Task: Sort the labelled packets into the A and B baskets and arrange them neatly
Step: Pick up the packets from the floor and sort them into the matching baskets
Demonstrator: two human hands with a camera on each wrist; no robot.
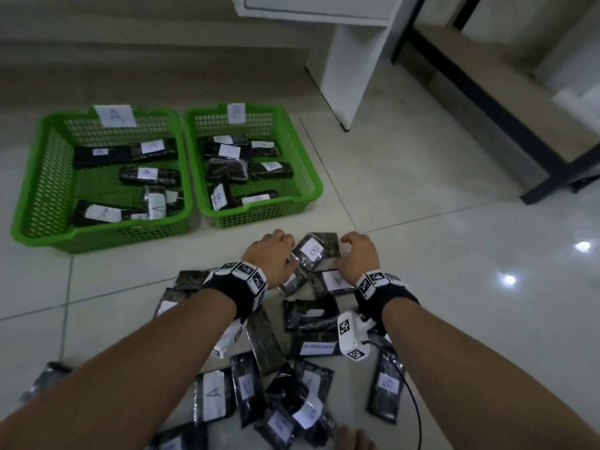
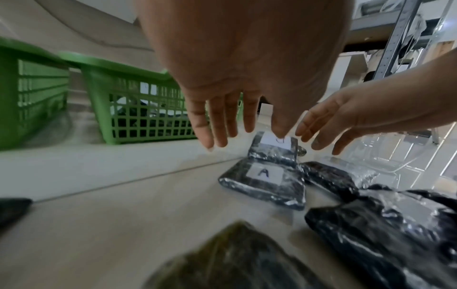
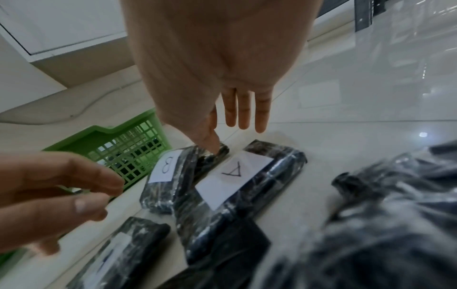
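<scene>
On the tiled floor stand two green baskets, A on the left and B on the right, each holding several black labelled packets. A packet marked B lies at the far end of a loose pile. My left hand hovers at its left with straight fingers, thumb touching its label. My right hand is at its right, fingers straight, thumb tip touching the packet's end. A packet marked A lies just beside it.
Several more black packets lie scattered beneath my forearms. A white cabinet leg and a black-framed shelf stand at the back right. A bare foot and a black cable are at the bottom edge.
</scene>
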